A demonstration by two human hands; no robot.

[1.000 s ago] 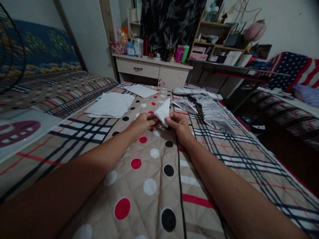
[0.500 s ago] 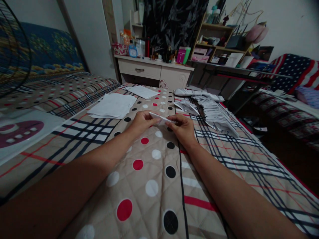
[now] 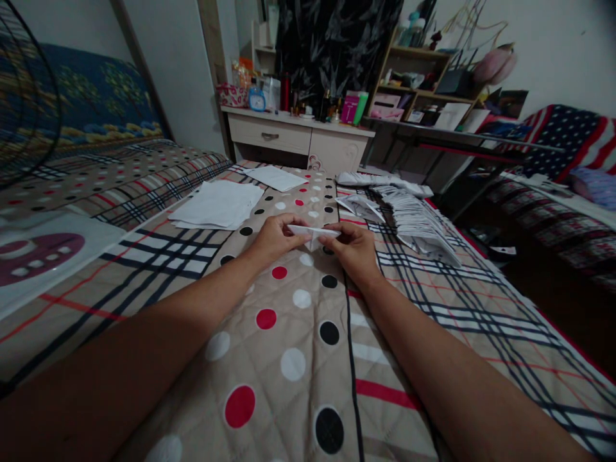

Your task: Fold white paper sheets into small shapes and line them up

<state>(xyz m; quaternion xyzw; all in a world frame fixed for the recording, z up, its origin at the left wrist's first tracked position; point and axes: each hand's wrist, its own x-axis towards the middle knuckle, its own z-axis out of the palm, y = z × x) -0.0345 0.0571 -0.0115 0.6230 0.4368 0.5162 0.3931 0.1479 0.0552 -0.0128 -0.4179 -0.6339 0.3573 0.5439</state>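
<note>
A small folded piece of white paper (image 3: pixel 314 231) is held between both hands above the patterned bedspread (image 3: pixel 308 340). My left hand (image 3: pixel 275 239) pinches its left end, thumb in front and fingers behind. At the other end my right hand (image 3: pixel 355 247) grips it the same way, the thumb near the middle. A pointed lower part of the paper shows between the thumbs. Left of my hands lies a stack of white paper sheets (image 3: pixel 219 204), and another flat white sheet (image 3: pixel 276 178) is farther back.
To the right lie many folded white papers in a row (image 3: pixel 418 221), with a loose folded piece (image 3: pixel 360 206) beside them. A plastic bag with a pink print (image 3: pixel 52 256) lies at left. A fan guard (image 3: pixel 29 96) edges the left side. A white dresser (image 3: pixel 269 131) stands beyond.
The folded paper has turned from slanting down rightward to nearly level, and its pointed lower part shows more. Both hands have barely moved.
</note>
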